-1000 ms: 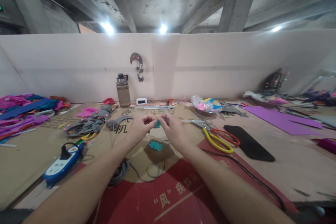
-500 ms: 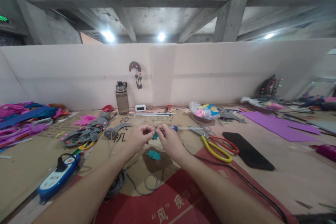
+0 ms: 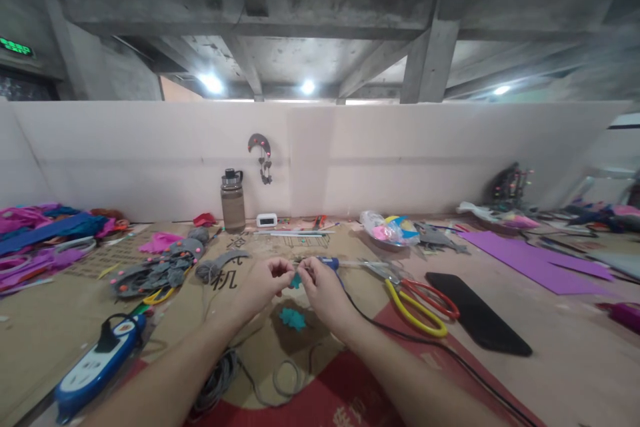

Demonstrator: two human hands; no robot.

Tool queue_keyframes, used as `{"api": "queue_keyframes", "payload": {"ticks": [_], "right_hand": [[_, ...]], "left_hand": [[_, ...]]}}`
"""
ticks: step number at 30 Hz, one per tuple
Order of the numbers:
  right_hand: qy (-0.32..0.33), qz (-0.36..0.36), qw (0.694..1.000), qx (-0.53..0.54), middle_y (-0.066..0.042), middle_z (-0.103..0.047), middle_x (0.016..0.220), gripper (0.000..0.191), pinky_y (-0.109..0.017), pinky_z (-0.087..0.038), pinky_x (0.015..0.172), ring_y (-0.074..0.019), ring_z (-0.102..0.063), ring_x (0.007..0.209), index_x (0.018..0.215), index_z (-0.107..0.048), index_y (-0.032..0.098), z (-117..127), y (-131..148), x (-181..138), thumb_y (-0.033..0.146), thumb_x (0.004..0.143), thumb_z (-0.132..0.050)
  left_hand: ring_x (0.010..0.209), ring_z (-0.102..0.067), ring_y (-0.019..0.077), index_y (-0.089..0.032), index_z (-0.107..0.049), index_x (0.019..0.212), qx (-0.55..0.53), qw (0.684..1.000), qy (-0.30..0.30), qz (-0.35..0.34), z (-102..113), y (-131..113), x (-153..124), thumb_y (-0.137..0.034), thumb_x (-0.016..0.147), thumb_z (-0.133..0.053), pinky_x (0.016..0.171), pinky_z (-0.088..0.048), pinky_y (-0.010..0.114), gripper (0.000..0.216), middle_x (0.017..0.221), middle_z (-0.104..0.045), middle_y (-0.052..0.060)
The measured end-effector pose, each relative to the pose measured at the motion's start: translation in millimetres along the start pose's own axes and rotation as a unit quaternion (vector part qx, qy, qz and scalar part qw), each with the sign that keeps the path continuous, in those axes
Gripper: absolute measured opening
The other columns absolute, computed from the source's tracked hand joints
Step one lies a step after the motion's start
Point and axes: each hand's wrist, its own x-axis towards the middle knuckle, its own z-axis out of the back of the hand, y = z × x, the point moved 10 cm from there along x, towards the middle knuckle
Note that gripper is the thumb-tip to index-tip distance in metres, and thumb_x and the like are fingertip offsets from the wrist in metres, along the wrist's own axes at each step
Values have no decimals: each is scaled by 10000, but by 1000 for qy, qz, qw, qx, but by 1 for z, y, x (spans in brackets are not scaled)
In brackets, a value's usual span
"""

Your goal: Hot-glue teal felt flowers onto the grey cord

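My left hand [image 3: 270, 283] and my right hand [image 3: 319, 285] meet fingertip to fingertip above the cardboard. A small teal felt cutout [image 3: 296, 281] hangs between them, against my right fingertips, which pinch it. The left thumb and forefinger are pressed together at the cutout's upper edge; what lies in that pinch is too small to make out. Below the hands, several teal felt cutouts [image 3: 293, 319] rest in a little pile on the cardboard. A coil of grey yarn [image 3: 217, 380] lies by my left forearm, with a loose strand curling to the right.
Scissors with red and yellow handles [image 3: 417, 307] and a black phone [image 3: 477, 312] lie to the right. A blue glue gun [image 3: 329, 263] is behind my right hand, its black cable running forward. At left are a power strip [image 3: 97, 363] and grey felt pieces [image 3: 160, 270]. A bottle [image 3: 233, 203] stands behind.
The view has tilted up slightly, so the table sits lower in the picture. Both hands stay together at the teal cutout, with little visible movement of the fingers.
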Motion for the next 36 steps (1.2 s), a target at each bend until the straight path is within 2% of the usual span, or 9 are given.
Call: {"api": "queue_keyframes", "payload": {"ticks": [13, 19, 27, 36], "right_hand": [[18, -28, 999, -22, -28, -575, 739, 170, -253, -372, 628, -156, -510, 682, 764, -497, 185, -6, -6, -3, 292, 863, -410], [28, -48, 998, -21, -42, -586, 763, 180, -263, -376, 651, -169, -527, 710, 763, -515, 185, -13, -13, -5, 285, 867, -408], [24, -39, 999, -28, -38, -574, 754, 174, -265, -377, 643, -166, -515, 701, 769, -503, 184, -12, -11, -6, 284, 867, -400], [-1, 10, 1000, 4, -14, -562, 689, 186, -246, -377, 598, -141, -493, 633, 737, -512, 182, -3, 5, -4, 292, 851, -414]], "left_hand": [[493, -437, 92, -138, -587, 726, -62, 997, 2, 47, -6, 23, 2, -358, 672, -599, 456, -358, 210, 226, 585, -510, -29], [450, -386, 77, -134, -562, 696, -54, 996, -9, 68, -4, 34, 2, -303, 668, -581, 458, -314, 212, 172, 526, -478, -44], [459, -405, 78, -140, -564, 678, -68, 996, -3, 51, -3, 31, 4, -311, 658, -610, 469, -321, 210, 178, 525, -486, -43], [527, -468, 95, -136, -590, 689, -68, 998, 18, 6, -4, 3, -3, -348, 662, -628, 453, -367, 198, 217, 605, -534, -13]]}}
